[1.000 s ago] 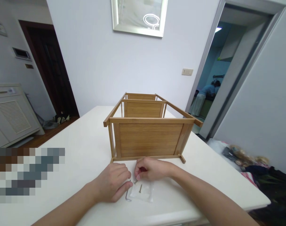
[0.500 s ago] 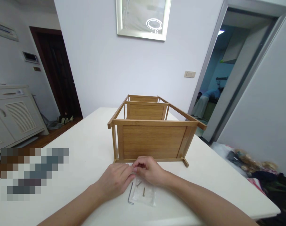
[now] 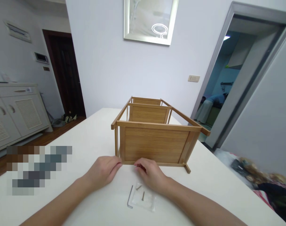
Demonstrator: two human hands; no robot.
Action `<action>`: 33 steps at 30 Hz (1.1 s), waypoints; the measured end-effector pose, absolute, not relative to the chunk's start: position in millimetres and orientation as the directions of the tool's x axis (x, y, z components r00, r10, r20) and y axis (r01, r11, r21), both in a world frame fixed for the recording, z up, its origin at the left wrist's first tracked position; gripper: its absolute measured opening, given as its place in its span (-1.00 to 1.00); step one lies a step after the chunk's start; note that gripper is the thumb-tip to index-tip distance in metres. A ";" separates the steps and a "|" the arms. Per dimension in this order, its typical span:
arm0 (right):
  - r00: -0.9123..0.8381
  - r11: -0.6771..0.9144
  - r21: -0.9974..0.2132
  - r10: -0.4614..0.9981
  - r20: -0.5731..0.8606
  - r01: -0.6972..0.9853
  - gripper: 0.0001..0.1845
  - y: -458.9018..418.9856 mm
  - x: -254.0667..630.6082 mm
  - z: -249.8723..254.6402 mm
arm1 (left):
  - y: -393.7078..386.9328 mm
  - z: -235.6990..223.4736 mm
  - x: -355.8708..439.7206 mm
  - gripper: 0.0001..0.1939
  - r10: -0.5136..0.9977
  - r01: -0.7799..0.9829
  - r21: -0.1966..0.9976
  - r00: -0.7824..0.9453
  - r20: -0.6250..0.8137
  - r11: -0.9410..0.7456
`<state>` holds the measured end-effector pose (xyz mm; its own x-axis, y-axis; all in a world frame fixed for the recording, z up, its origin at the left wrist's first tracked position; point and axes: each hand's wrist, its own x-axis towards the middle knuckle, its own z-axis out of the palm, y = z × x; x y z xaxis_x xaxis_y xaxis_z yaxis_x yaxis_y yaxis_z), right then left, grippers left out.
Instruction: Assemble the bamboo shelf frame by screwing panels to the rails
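Note:
A bamboo shelf rack (image 3: pixel 154 142) lies on its side on the white table, its nearest panel facing me. My left hand (image 3: pixel 104 171) is closed in a pinch by the rack's lower left corner; what its fingertips hold, if anything, is hidden. My right hand (image 3: pixel 151 174) has its thumb and fingers curled together in front of the rack's bottom rail. Whether something small is between those fingertips I cannot make out. Just below the right hand lies a clear plastic bag (image 3: pixel 146 204), with a screw (image 3: pixel 143 196) and another screw (image 3: pixel 139 187) at it. Left of the bag is an L-shaped hex key (image 3: pixel 129 197).
The white table (image 3: pixel 86 141) reaches back toward the wall. At the left stands a louvred cabinet (image 3: pixel 27 110). Clothes and bags (image 3: pixel 262 179) are heaped beyond the table's right edge. A person (image 3: pixel 209 103) bends over in the room past the doorway.
My hands, together before, are now apart; the left has moved left to the rack's lower corner. The right stays near the bottom rail. The bag, screws and hex key lie uncovered between my arms.

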<state>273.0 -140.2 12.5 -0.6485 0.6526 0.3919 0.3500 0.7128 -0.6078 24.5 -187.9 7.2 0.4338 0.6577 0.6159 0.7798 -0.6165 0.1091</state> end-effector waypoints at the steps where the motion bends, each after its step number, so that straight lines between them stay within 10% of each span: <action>1: -0.667 0.774 -0.473 0.618 0.417 0.421 -0.85 -139.3 275.6 14.0 | -186.0 9.0 13.0 -0.83 0.725 0.798 0.204 0.365 0.585 -0.567; 6: -0.733 0.780 0.041 0.567 0.375 0.624 -0.78 -138.1 278.6 19.4 | -176.5 16.7 -20.5 -0.75 0.955 0.719 0.657 0.028 0.297 -0.226; 11: -0.769 0.722 0.271 0.571 0.288 0.637 -0.86 -139.7 271.7 19.0 | -173.4 15.8 -8.5 -0.77 0.980 0.707 0.682 0.083 0.183 -0.187; 33: -0.736 0.687 0.269 0.654 0.178 0.675 -0.85 -139.1 267.3 25.5 | -168.0 4.4 -7.3 -0.81 0.985 0.818 0.558 0.056 0.161 -0.138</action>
<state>267.3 -139.1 25.5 -0.7356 0.6536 0.1779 0.6753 0.6868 0.2688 -7.3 -168.0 4.4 0.0558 0.9853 0.1612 0.8182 -0.1377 0.5582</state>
